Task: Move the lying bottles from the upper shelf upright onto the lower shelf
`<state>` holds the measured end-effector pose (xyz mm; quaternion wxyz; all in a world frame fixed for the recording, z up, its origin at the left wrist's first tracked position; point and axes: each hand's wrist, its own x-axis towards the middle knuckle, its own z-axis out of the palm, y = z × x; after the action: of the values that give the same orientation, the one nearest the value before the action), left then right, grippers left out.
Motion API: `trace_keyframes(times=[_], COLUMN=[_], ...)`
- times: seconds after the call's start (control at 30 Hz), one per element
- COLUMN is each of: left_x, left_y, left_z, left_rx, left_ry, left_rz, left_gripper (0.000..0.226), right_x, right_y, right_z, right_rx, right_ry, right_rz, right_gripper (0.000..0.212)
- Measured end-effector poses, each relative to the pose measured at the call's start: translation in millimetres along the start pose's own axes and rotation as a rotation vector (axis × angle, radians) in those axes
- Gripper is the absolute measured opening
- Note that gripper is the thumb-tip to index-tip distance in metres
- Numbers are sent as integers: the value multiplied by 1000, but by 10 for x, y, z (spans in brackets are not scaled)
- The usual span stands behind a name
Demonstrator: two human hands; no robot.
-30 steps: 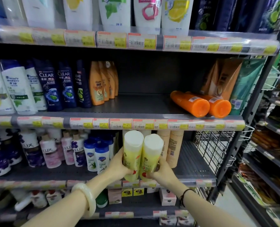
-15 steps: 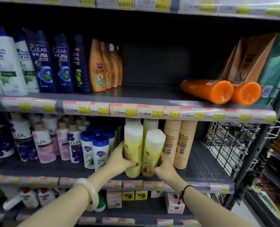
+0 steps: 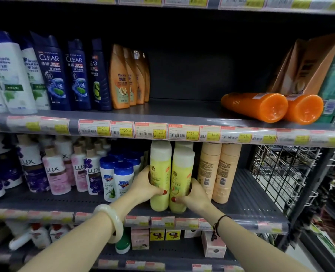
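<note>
Two yellow bottles with white caps stand upright side by side on the lower shelf (image 3: pixel 247 205). My left hand (image 3: pixel 146 183) grips the left yellow bottle (image 3: pixel 160 169), my right hand (image 3: pixel 195 195) grips the right yellow bottle (image 3: pixel 182 173). Their bases rest on or just above the shelf near its front edge. More of the same yellow bottles stand behind them. On the upper shelf (image 3: pixel 182 114) two orange bottles lie on their sides at the right: one orange bottle (image 3: pixel 256 106) and a second orange bottle (image 3: pixel 303 108), bases toward me.
Peach bottles (image 3: pixel 219 171) stand right of the yellow ones. Blue-capped white bottles (image 3: pixel 119 177) and LUX bottles (image 3: pixel 55 169) stand to the left. A wire rack (image 3: pixel 284 173) closes the lower shelf's right end. Dark CLEAR bottles (image 3: pixel 51 75) and brown pouches (image 3: pixel 307 65) stand above.
Both yellow bottles have gone deeper under the upper shelf and lower, and the right one has straightened from its tilt. The view has closed in on the shelves.
</note>
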<state>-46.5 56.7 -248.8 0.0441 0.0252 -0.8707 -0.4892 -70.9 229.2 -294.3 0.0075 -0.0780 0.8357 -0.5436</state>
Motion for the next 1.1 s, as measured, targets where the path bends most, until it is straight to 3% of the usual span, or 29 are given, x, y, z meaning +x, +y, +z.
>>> trace_keyframes(times=[0.63,0.8,0.97,1.1], left_x=[110,20,-63,-145], left_y=[-202,-131,-1,253], left_z=[95,36,-98,-197], left_rx=[6,185,366,464], left_ry=[-30,-79,-177,-262], left_rz=[-47,-68,-132,-132], left_gripper=[75,62,64,46], right_x=[-12,-77,-216,-332], right_y=[-2,-46,-257,-499], right_z=[-5,-66,-258,-403], right_rx=[-92,-191,-354,-428], right_ry=[23,-33,-87,-136], right_rz=[43,60,58,77], right_gripper=[65,68,41,43])
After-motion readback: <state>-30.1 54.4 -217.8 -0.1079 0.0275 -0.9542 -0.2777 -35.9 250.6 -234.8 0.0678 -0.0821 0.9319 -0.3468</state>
